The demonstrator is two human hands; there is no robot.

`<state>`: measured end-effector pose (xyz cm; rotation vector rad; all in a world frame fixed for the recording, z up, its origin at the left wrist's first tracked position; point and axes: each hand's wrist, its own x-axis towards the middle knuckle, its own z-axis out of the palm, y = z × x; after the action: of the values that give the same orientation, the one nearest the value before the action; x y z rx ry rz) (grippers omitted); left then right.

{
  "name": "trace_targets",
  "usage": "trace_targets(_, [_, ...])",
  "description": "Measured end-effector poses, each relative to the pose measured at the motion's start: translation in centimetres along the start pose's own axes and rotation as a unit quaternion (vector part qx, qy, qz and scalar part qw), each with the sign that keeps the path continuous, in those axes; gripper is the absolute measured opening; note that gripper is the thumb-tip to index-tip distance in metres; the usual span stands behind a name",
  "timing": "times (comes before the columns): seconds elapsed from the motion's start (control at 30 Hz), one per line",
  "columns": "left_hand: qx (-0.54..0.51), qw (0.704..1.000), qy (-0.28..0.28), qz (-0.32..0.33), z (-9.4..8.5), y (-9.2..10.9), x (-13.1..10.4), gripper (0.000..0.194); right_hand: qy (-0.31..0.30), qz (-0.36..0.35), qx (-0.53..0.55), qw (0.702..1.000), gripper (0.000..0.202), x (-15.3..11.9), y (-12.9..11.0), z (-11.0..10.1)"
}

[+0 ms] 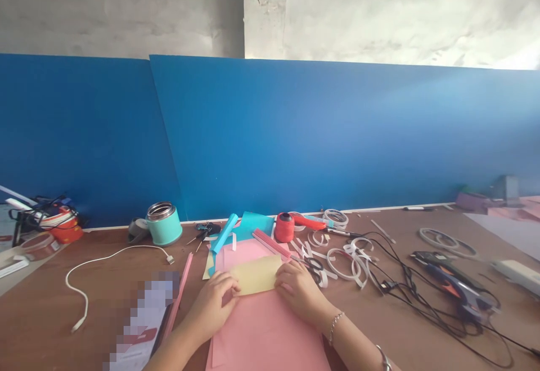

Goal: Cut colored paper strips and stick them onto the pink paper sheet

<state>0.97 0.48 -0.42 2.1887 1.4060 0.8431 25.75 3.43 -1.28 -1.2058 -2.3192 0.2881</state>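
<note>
A small pale yellow paper (255, 275) lies across pink sheets (266, 334) on the brown table. At its left end, my left hand (216, 303) pinches the edge between thumb and fingers. My right hand (298, 292) has its fingers bent together on the right end of the same paper. Just beyond it are a rolled blue paper (225, 232), a bundle of pink strips (270, 244) and a red thread spool (284, 228). Black-handled scissors (313, 266) rest beside my right hand, partly hidden.
A turquoise metal cup (163, 223) and a white cable (86, 292) are at the left. Further left stands a red container (65, 226). White strip coils (349, 263), black cables (407, 275) and a glue gun (458, 292) spread over the right side. A blue panel (316, 140) backs the table.
</note>
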Motion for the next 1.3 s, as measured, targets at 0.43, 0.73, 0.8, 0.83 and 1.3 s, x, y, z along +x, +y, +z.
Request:
trace_targets(0.43, [0.056, 0.99, 0.133, -0.007, 0.2, -1.3, 0.4, 0.024, 0.026, 0.277, -0.109, 0.954, 0.025, -0.4, 3.2, -3.1])
trace_targets(0.73, [0.027, 0.992, 0.074, -0.1, 1.6, -1.8, 1.2, 0.029, -0.009, 0.247, -0.19, 0.95, 0.029, -0.4, 3.5, -3.5])
trace_targets(0.8, [-0.019, 0.989, 0.087, -0.119, 1.1, -1.4, 1.1, 0.024, 0.012, 0.244, -0.176, 0.954, 0.036, -0.3, 3.4, -3.7])
trace_targets(0.83, [-0.049, 0.985, 0.098, -0.136, 0.8, -1.3, 1.1, 0.023, 0.027, 0.244, -0.163, 0.956, 0.039, -0.3, 3.3, -3.7])
trace_targets(1.3, [-0.357, 0.883, 0.145, -0.266, 0.9, 2.9, 1.0, 0.027, 0.083, 0.22, 0.532, 0.814, 0.037, 0.7, -0.2, -3.1])
